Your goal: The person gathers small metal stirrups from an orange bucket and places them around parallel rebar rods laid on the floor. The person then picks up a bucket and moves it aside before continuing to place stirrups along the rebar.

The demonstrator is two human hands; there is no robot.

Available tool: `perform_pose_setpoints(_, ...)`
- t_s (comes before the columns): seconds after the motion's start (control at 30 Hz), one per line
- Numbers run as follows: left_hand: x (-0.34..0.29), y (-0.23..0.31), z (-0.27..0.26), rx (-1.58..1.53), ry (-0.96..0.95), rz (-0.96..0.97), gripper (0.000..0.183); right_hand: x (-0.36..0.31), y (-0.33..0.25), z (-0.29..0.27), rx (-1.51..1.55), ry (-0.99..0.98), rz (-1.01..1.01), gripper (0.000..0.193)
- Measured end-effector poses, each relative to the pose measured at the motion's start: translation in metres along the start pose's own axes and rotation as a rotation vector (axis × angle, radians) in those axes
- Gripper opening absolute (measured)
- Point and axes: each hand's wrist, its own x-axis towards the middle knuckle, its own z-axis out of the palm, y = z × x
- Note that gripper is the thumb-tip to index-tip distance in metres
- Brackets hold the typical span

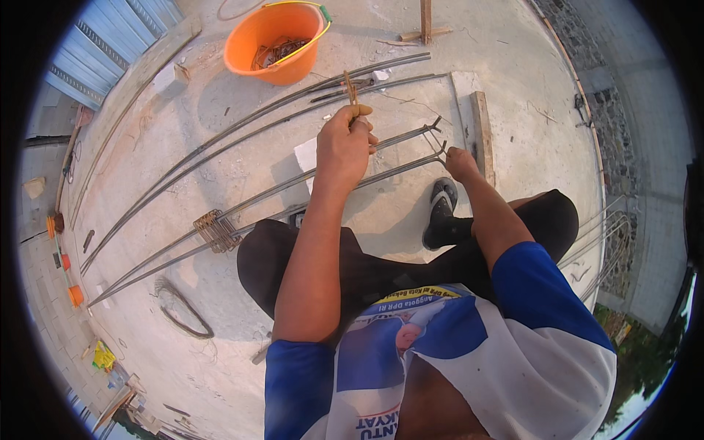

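My left hand (343, 150) is raised over the steel bars, its fingers closed round a thin rust-brown bundle of tie wire (351, 89) that points up. To the right, my right hand (462, 163) is closed at the near corner of a thin square stirrup (434, 139), by the bent end of the bars. Two long pairs of rebar (279, 182) run under my left forearm to the lower left. Several stirrups sit bunched together (216, 230) on them beside my left knee. What lies inside my right fingers is mostly hidden.
An orange bucket (242, 51) with rusty wire inside stands at the far left. More long bars (220, 139) lie beyond, with a pincer-like tool (330, 96) near them. A wooden plank (482, 139) lies beyond my sandalled foot (441, 202). A wire coil (180, 312) rests on the concrete.
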Motion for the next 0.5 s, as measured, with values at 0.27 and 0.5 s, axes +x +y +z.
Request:
perform_pose_setpoints(0.27,0.004,-0.001,-0.001,0.025,0.03,0.021,0.027,-0.007,-0.021,-0.021,-0.063,-0.037,0.098,0.023)
perform_pose_setpoints(0.5,0.001,0.009,-0.002,0.009,0.023,0.016,0.027,-0.001,-0.022,0.014,0.117,0.006,0.062,0.017)
